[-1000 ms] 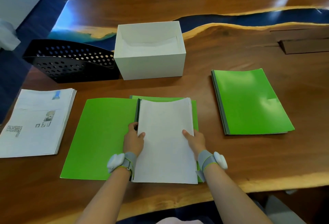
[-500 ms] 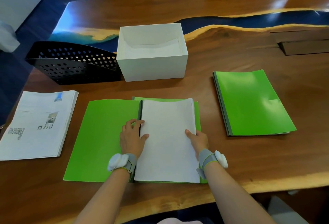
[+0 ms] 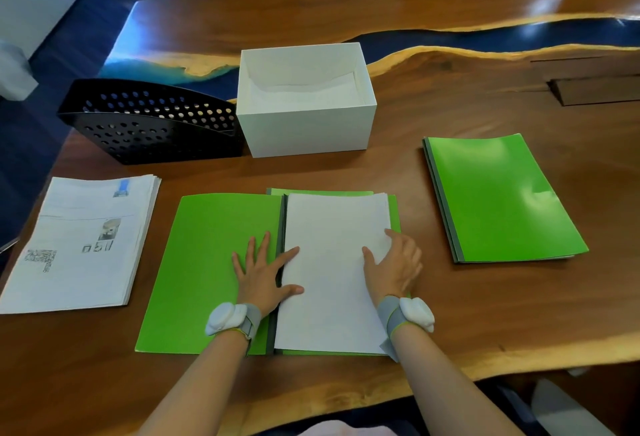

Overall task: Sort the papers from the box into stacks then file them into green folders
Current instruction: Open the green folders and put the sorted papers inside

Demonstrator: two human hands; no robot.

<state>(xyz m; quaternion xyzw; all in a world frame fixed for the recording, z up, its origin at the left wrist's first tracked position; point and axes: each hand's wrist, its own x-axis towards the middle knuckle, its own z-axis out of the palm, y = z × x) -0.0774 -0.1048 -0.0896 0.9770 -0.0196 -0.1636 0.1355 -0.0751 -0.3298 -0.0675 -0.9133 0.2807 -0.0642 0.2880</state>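
An open green folder [image 3: 207, 262] lies in front of me, its cover flap spread to the left. A stack of white papers [image 3: 332, 227] fills its right half, and another green folder edge shows beneath. My left hand [image 3: 263, 272] lies flat with fingers spread across the folder's spine, thumb and forefinger on the papers. My right hand [image 3: 394, 262] rests on the papers' right edge, fingers loosely bent. The white box [image 3: 304, 127] stands behind with paper lining its bottom. A printed paper stack [image 3: 79, 241] lies at the left.
A closed pile of green folders [image 3: 498, 200] lies to the right. A black perforated file holder [image 3: 149, 123] lies on its side left of the box. The wooden table [image 3: 485, 314] has a blue resin strip at the back and chairs beyond.
The curved paper stack has settled flat into the folder. My left hand went from curled at the spine to spread flat. My right hand slid slightly up along the right edge.
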